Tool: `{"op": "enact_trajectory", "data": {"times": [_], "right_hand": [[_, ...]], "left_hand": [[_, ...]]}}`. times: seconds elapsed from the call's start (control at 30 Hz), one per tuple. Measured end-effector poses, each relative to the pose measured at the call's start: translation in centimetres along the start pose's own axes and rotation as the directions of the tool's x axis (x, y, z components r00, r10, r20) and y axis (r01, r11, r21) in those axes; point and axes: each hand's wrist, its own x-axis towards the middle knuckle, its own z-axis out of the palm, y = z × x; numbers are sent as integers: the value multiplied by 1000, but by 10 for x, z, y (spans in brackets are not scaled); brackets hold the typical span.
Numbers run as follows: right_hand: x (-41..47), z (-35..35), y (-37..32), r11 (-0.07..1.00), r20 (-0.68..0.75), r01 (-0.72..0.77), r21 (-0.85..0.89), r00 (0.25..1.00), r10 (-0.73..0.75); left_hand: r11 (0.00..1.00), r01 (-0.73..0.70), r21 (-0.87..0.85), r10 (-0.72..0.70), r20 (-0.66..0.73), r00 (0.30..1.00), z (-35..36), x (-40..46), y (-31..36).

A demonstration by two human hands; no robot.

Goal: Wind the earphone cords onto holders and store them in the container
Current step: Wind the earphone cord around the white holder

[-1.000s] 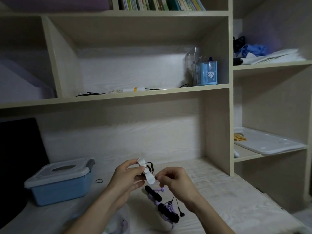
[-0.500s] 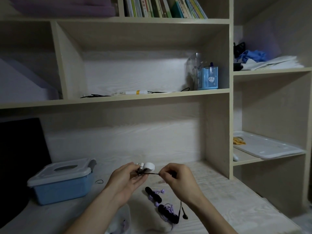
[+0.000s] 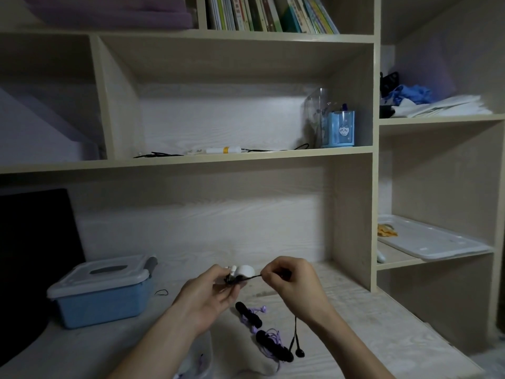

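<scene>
Above desk [image 3: 355, 310] | left hand [image 3: 210, 291] grips holder [image 3: 244, 270] | right hand [image 3: 293, 283] pinches cord [image 3: 252, 277]

Matt wood desk [image 3: 369, 318], plastic container [image 3: 103, 296] (glossy lid)

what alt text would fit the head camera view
Two hands wind a black earphone cord onto a white holder: the left hand grips the holder, the right hand pulls the cord taut. A lidded blue container sits left.
</scene>
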Motion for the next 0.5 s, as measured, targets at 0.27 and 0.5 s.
{"op": "enact_trajectory", "data": {"times": [0.27, 0.5], "right_hand": [[2, -5, 3, 1000, 0, -5, 2, 1000, 5], [0, -5, 1, 1000, 29, 17, 23, 999, -18]], "left_hand": [[990, -14, 143, 8, 42, 999, 2, -3, -5], [976, 42, 213, -76, 153, 985, 3, -9, -7]]}}
